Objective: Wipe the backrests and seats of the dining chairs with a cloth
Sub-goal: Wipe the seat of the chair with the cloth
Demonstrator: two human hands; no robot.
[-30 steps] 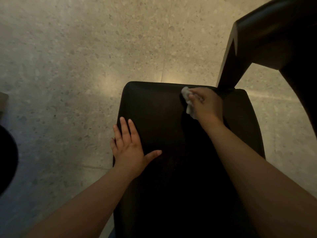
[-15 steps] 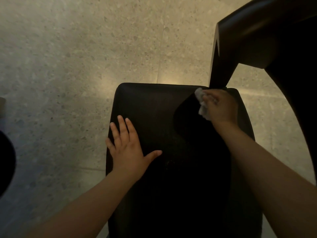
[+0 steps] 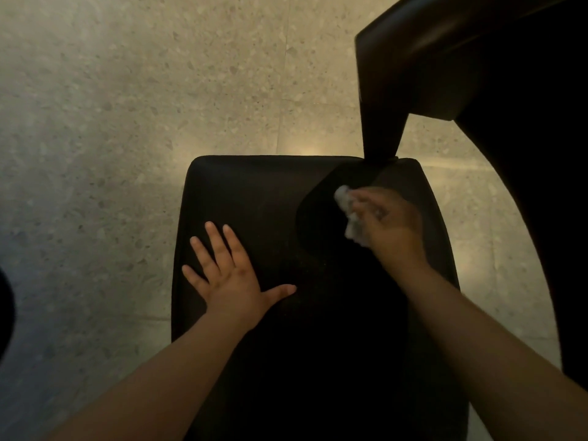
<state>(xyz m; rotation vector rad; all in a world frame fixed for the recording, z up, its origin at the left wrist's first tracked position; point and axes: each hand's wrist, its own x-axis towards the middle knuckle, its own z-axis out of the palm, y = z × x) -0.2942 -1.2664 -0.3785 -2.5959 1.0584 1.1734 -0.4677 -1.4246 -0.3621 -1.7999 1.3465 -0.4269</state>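
The left hand point(image 3: 230, 275) lies flat, palm down, fingers point(image 3: 216, 246) spread and pointing away from the body, thumb stretched out to the right. Its bare forearm runs back toward the lower left. The right hand point(image 3: 389, 222) is curled, knuckles up, fingers closed around a crumpled white cloth point(image 3: 348, 214) that sticks out on its left side. The right forearm, also bare, slants down to the lower right corner

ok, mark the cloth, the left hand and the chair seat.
cloth point(image 3: 346, 214), head view, crumpled middle.
left hand point(image 3: 230, 275), head view, back of hand.
chair seat point(image 3: 254, 192), head view, bare far-left part.
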